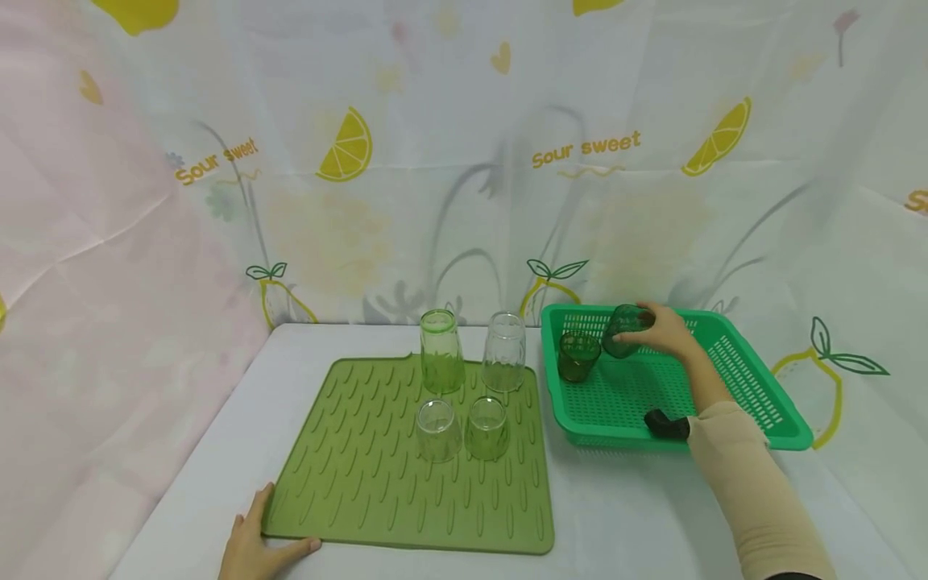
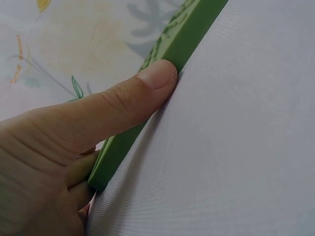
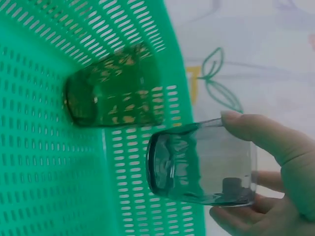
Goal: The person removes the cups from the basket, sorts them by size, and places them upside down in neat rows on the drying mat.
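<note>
My right hand (image 1: 658,332) grips a smoky dark glass (image 1: 625,330) over the left back part of a green plastic basket (image 1: 786,435). In the right wrist view thumb and fingers hold this glass (image 3: 197,164) near its rim, its thick base towards the basket. A brown-tinted tumbler (image 1: 578,357) stands inside, by the basket's left wall. With thumb on the front edge and fingers along the left edge, my left hand (image 1: 254,541) holds the near left corner of a green drying mat (image 1: 362,467). The thumb (image 2: 133,93) shows against the mat's side in the left wrist view.
On the mat's right half stand a tall green glass (image 1: 441,354), a tall clear glass (image 1: 504,354), a short clear glass (image 1: 438,431) and a short greenish glass (image 1: 487,431). A black wrist camera (image 1: 665,424) overhangs the basket's front rim. Printed cloth (image 1: 435,201) hangs behind.
</note>
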A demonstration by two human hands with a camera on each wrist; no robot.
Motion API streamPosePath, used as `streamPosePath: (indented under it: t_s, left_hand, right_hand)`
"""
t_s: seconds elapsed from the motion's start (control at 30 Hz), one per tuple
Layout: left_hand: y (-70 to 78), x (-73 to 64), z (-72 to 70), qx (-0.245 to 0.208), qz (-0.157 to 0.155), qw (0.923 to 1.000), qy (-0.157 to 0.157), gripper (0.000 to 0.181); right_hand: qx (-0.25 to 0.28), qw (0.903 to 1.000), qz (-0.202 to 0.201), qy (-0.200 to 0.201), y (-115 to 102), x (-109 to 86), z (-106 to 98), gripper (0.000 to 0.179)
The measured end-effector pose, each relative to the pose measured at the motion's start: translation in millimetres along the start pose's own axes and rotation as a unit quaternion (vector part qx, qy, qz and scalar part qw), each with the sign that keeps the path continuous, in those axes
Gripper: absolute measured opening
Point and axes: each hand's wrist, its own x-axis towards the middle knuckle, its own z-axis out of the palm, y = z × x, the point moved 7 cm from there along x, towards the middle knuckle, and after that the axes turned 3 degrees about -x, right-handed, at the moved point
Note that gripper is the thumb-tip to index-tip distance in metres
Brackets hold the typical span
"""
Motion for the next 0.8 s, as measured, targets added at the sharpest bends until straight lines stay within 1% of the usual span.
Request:
streamPosePath:
  t_s: [0.1,0.2,0.3,0.4,0.57,0.8]
  left_hand:
    - [-0.4,0.5,0.3,0.0,0.0,1.0,0.001,0.114]
    - [-0.2,0.7,0.5,0.001,0.0,1.0,0.0,0.114]
    - [1.1,0.5,0.2,0.001,-0.001,1.0,-0.001,0.115]
    - [1.3,0.4,0.0,0.001,-0.003,1.0,-0.002,0.116]
    - [-0.6,0.7,-0.3,0.001,-0.008,1.0,-0.004,0.116]
    - [-2.5,2.1,1.2,-0.003,-0.01,0.9999,-0.01,0.117]
  right_hand:
    - [0.017,0.9996,-0.004,0.021,-5,-9.0,-7,0.087]
    - [0.053,0.9978,-0.003,0.041,-8,-19.6,-12,0.086]
    - [0.094,0.9936,-0.001,0.063,-10,-30.0,-17,0.085]
    - [0.121,0.9888,-0.01,0.087,-13,-38.5,-20,0.083]
    - [0.118,0.9847,-0.024,0.126,-17,-50.0,-19,0.08]
    - [0.122,0.981,-0.019,0.15,-19,-63.8,-15,0.077]
